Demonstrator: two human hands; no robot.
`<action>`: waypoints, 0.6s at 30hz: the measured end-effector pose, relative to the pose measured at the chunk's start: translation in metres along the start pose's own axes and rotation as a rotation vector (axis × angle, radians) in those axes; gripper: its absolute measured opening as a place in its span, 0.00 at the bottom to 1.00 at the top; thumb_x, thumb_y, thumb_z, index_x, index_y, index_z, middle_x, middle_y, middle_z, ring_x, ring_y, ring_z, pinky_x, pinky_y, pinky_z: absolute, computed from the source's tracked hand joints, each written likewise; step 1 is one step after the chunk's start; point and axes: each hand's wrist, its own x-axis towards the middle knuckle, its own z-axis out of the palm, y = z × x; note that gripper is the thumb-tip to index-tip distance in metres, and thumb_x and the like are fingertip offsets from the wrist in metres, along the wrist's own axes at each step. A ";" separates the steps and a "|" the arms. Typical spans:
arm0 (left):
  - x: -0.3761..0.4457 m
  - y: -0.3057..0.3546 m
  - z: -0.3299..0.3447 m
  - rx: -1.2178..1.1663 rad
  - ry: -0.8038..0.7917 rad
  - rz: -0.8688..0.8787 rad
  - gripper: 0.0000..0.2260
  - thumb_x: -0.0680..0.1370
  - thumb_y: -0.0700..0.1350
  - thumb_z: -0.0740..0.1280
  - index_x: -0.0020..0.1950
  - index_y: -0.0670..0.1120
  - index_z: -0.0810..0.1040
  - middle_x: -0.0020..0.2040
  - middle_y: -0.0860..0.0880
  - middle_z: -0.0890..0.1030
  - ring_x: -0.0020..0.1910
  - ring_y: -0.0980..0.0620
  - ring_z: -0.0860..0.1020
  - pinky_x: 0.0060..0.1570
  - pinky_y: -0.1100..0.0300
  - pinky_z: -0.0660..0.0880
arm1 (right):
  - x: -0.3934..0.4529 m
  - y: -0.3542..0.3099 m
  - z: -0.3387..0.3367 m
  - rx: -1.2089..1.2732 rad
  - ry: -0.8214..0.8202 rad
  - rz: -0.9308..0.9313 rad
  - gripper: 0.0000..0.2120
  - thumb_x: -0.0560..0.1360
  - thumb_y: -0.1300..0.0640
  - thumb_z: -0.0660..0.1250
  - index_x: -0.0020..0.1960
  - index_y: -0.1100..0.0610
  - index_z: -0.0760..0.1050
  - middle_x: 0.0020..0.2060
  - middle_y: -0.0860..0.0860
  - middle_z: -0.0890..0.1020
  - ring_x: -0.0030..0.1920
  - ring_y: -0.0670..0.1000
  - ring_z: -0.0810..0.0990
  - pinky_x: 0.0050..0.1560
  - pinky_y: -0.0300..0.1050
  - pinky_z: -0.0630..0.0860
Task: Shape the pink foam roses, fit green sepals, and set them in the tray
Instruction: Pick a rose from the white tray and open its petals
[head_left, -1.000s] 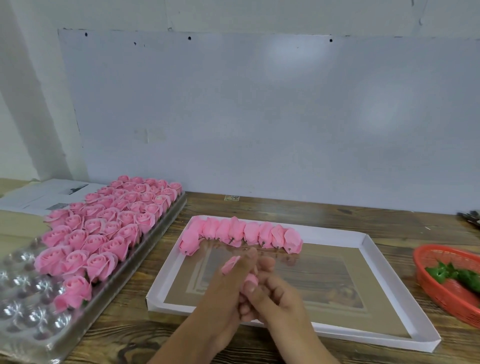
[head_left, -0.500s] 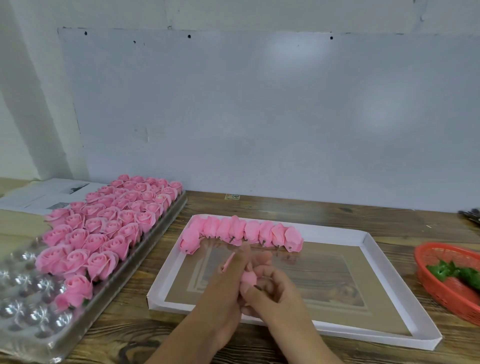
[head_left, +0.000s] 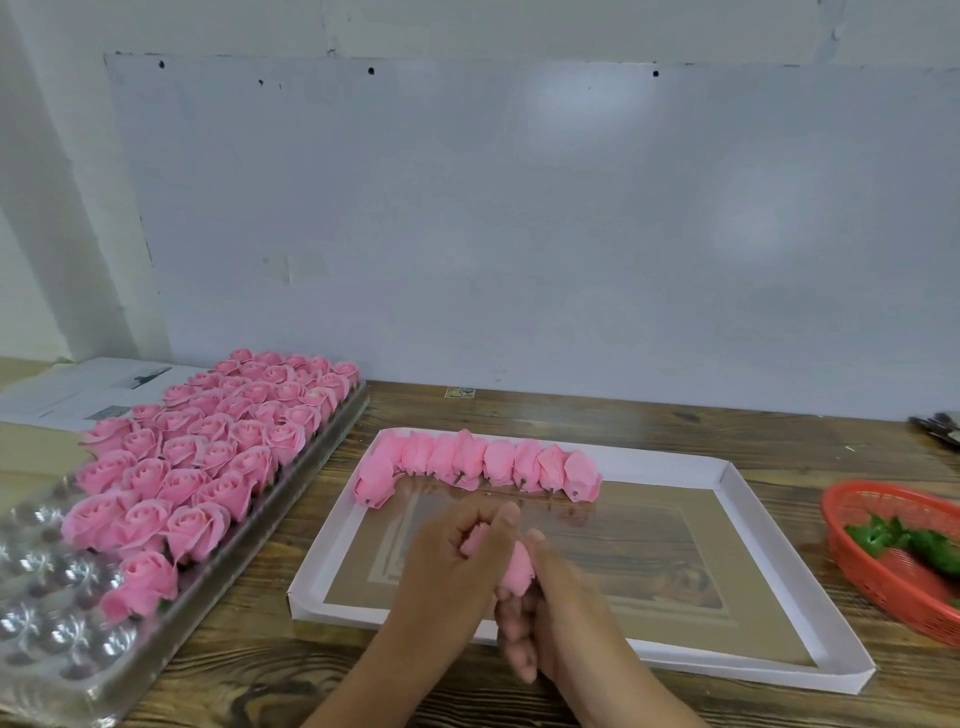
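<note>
Since a second ago the two hands have drawn slightly apart and the pink foam rose between them shows more of its body, where before only a petal tip and a small patch peeked out. The left hand now pinches the top petals of the rose with thumb and curled fingers; the right hand grasps the lower part of the same rose, thumb up along its side and fingers wrapped beneath. Both hands hover over the near left part of the white shallow box lid, which lies flat on the wooden table.

Along the far edge of that lid lies a row of unshaped pink buds, on their sides and touching each other, stems pointing toward the person. To the left sits the clear plastic tray; its far and middle cups are filled with finished roses, while its near cups stand bare. At the right edge a red mesh basket holds green sepals. Behind the tray a printed paper sheet lies on the table, and a pale board leans flat against the wall
</note>
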 end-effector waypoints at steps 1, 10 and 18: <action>-0.001 -0.002 0.000 0.067 0.030 0.035 0.15 0.76 0.59 0.61 0.33 0.54 0.74 0.26 0.54 0.76 0.27 0.61 0.74 0.31 0.71 0.69 | -0.002 0.000 -0.001 -0.038 0.006 0.010 0.33 0.83 0.45 0.51 0.27 0.55 0.80 0.20 0.54 0.71 0.17 0.51 0.67 0.19 0.36 0.60; -0.004 -0.010 0.003 0.249 0.194 0.054 0.21 0.82 0.50 0.60 0.28 0.52 0.63 0.23 0.54 0.66 0.24 0.59 0.66 0.27 0.70 0.62 | -0.004 -0.007 -0.006 -0.142 -0.063 0.128 0.34 0.82 0.39 0.50 0.28 0.60 0.75 0.23 0.58 0.75 0.20 0.53 0.73 0.20 0.38 0.67; 0.000 -0.013 0.004 0.252 0.223 -0.068 0.24 0.82 0.48 0.59 0.24 0.53 0.69 0.22 0.56 0.71 0.24 0.62 0.70 0.28 0.72 0.67 | -0.004 -0.002 -0.016 -0.435 0.009 -0.361 0.05 0.78 0.54 0.68 0.48 0.43 0.79 0.35 0.51 0.83 0.34 0.47 0.80 0.36 0.41 0.78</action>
